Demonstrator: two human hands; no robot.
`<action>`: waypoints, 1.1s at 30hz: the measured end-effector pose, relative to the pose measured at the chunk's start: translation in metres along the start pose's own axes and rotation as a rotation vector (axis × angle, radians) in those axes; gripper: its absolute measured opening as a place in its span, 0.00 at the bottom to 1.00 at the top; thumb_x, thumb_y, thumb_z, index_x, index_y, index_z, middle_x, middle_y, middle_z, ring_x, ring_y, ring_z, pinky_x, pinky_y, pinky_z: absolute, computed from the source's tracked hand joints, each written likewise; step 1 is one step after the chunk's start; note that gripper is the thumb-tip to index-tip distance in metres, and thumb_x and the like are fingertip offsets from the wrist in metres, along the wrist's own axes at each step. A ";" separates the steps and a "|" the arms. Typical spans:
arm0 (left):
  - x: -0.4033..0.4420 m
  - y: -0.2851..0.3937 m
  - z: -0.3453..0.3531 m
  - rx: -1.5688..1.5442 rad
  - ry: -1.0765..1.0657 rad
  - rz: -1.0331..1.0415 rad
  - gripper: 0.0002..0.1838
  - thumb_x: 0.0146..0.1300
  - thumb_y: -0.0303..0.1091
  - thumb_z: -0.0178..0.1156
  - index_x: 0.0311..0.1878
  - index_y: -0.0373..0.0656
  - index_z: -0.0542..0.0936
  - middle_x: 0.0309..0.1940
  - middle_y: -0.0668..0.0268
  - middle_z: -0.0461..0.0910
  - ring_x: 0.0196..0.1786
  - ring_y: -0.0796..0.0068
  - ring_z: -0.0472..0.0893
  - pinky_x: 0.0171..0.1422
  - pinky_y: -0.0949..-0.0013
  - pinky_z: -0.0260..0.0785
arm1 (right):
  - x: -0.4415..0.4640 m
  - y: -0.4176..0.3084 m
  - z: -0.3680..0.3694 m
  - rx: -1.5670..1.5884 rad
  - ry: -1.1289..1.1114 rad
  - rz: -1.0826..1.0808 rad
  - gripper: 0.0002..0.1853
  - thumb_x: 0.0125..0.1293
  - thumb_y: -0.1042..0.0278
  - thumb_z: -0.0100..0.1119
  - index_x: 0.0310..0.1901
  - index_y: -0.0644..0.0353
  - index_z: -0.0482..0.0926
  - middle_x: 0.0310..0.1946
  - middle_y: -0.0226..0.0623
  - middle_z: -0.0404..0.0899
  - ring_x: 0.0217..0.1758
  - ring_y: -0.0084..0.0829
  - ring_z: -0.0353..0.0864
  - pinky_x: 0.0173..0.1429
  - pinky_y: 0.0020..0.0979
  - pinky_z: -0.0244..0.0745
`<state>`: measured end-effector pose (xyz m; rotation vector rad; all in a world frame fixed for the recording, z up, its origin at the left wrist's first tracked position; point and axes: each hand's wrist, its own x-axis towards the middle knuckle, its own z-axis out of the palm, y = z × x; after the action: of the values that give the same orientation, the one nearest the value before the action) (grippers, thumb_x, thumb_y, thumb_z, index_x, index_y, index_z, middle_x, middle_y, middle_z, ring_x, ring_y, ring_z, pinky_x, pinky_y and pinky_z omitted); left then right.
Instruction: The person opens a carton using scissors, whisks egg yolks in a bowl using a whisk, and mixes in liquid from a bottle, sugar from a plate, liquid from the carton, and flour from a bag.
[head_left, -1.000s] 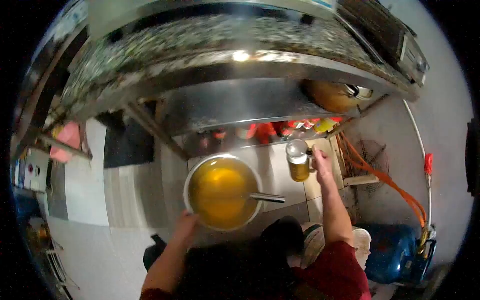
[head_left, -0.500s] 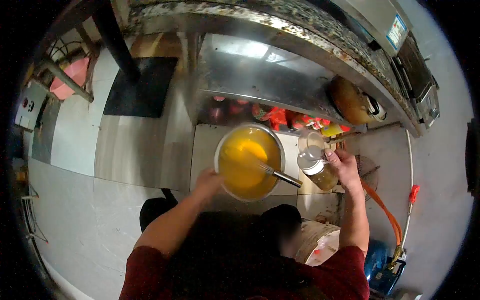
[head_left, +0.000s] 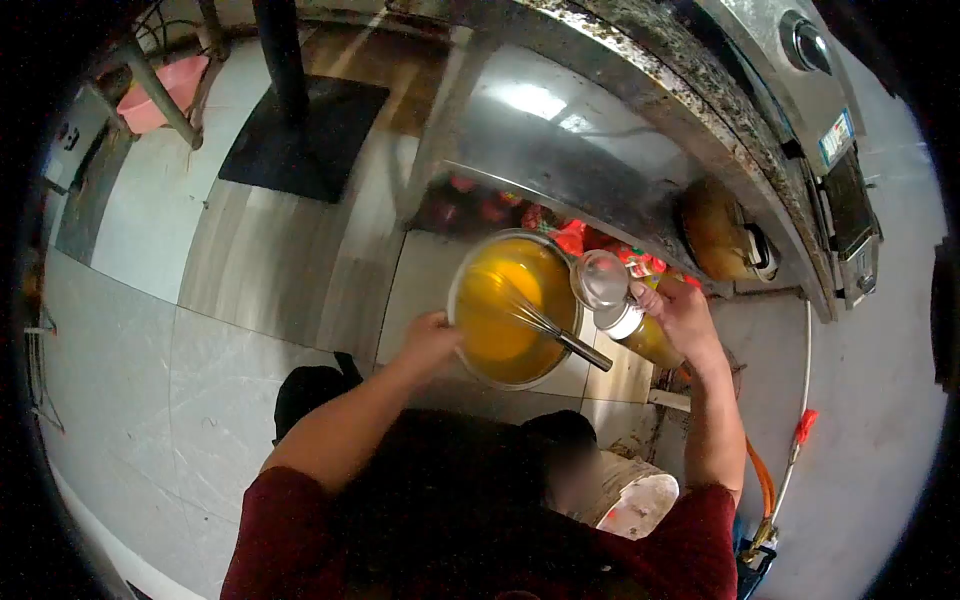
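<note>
Whisk [head_left: 553,331] tip indistinct in yellow liquid [head_left: 490,338].

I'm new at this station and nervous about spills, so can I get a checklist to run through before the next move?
1. Bowl steadied: ok, the left hand is at its rim.
2. Jar gripped: ok, the right hand holds it.
3. Jar aimed: ok, it tilts with its clear top toward the bowl.
4. Whisk clear of the jar's side: not ok, its handle crosses the rim near the jar and may get in the way.
5. Liquid already flowing: cannot tell, no distinct stream shows.
</note>
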<state>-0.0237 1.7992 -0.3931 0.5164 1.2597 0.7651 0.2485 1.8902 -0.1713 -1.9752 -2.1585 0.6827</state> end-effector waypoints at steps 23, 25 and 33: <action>-0.001 -0.010 0.004 0.088 0.002 0.031 0.14 0.54 0.26 0.60 0.45 0.35 0.79 0.36 0.63 0.82 0.35 0.70 0.81 0.39 0.66 0.75 | 0.006 -0.023 0.017 -0.057 0.068 -0.210 0.30 0.60 0.38 0.61 0.27 0.65 0.80 0.20 0.50 0.77 0.27 0.49 0.80 0.34 0.41 0.74; 0.000 -0.012 0.006 -0.013 -0.029 0.044 0.13 0.54 0.26 0.60 0.44 0.36 0.80 0.38 0.63 0.82 0.38 0.70 0.81 0.41 0.66 0.75 | 0.000 -0.034 0.018 -0.159 0.031 -0.212 0.30 0.59 0.38 0.61 0.27 0.65 0.80 0.20 0.49 0.77 0.28 0.49 0.80 0.35 0.41 0.74; 0.006 -0.011 0.007 -0.072 -0.016 -0.014 0.19 0.57 0.27 0.60 0.53 0.36 0.74 0.42 0.59 0.82 0.43 0.63 0.83 0.47 0.58 0.79 | -0.021 -0.052 0.026 -0.354 -0.113 -0.283 0.28 0.60 0.40 0.60 0.25 0.63 0.81 0.20 0.47 0.78 0.28 0.49 0.80 0.38 0.45 0.75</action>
<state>-0.0138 1.7974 -0.4034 0.4539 1.2154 0.7906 0.1937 1.8615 -0.1691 -1.7504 -2.7156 0.3964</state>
